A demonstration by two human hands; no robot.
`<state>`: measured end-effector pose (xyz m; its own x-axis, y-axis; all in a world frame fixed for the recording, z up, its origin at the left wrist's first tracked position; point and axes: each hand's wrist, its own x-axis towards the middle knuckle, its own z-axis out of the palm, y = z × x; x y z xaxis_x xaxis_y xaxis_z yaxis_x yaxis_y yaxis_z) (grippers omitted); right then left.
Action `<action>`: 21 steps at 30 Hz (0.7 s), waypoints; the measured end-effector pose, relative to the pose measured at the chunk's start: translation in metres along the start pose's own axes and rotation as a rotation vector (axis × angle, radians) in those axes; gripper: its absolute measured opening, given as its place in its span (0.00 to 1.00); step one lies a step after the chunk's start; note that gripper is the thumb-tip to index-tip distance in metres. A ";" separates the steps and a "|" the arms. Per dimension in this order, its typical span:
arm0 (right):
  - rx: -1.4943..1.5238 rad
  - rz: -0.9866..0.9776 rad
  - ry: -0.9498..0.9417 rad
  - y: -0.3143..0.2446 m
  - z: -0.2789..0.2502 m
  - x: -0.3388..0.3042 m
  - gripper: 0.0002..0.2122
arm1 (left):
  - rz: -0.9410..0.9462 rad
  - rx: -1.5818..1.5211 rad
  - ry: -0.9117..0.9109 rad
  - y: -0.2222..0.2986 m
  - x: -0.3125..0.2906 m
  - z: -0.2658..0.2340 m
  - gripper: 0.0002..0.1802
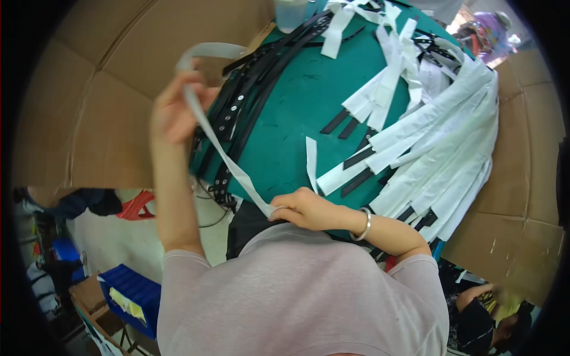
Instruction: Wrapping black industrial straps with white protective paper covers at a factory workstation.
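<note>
A long white strip (227, 159) is stretched between my hands. My right hand (307, 209), with a silver bangle on its wrist, pinches the strip between thumb and fingers close to my body. Raised at the left, my left hand (180, 110) is blurred by motion; its fingers are curled about the strip. Beyond that hand the strip loops back over black straps with metal eyelets (234, 104) along the table's left side. A short white piece (311, 165) lies on the green table (297, 113) ahead of my right hand.
White-wrapped black straps (439, 148) pile up on the right, and more white strips (386, 71) lie farther back. A translucent container (291, 15) stands at the far edge. Cardboard (119, 101) flanks the table on both sides. A blue bin (130, 293) sits lower left; people are nearby.
</note>
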<state>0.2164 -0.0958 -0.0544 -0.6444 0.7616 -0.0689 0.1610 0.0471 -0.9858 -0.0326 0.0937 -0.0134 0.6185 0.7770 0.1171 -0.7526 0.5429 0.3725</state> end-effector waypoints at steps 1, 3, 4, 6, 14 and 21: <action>0.011 -0.006 -0.009 0.009 0.011 0.008 0.08 | 0.086 0.080 -0.018 0.026 -0.023 0.013 0.22; 0.023 0.076 -0.034 0.019 0.036 0.021 0.08 | 0.270 0.307 -0.033 0.066 -0.079 0.046 0.24; 0.037 0.054 -0.079 0.017 0.052 0.030 0.08 | 0.382 0.468 -0.019 0.079 -0.120 0.075 0.26; 0.086 -0.195 -0.216 0.020 0.079 0.047 0.09 | 0.479 0.636 0.155 0.104 -0.187 0.118 0.28; 0.024 0.303 -0.007 0.075 0.142 0.076 0.28 | 0.792 1.285 0.358 0.105 -0.361 0.239 0.13; -0.009 0.259 0.428 0.096 0.153 0.099 0.12 | 0.605 1.620 0.557 0.063 -0.344 0.174 0.13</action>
<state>0.0534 -0.1151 -0.1794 -0.2179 0.9460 -0.2401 0.2829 -0.1742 -0.9432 -0.2533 -0.1951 0.1300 -0.0218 0.9160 0.4006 0.3300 -0.3717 0.8677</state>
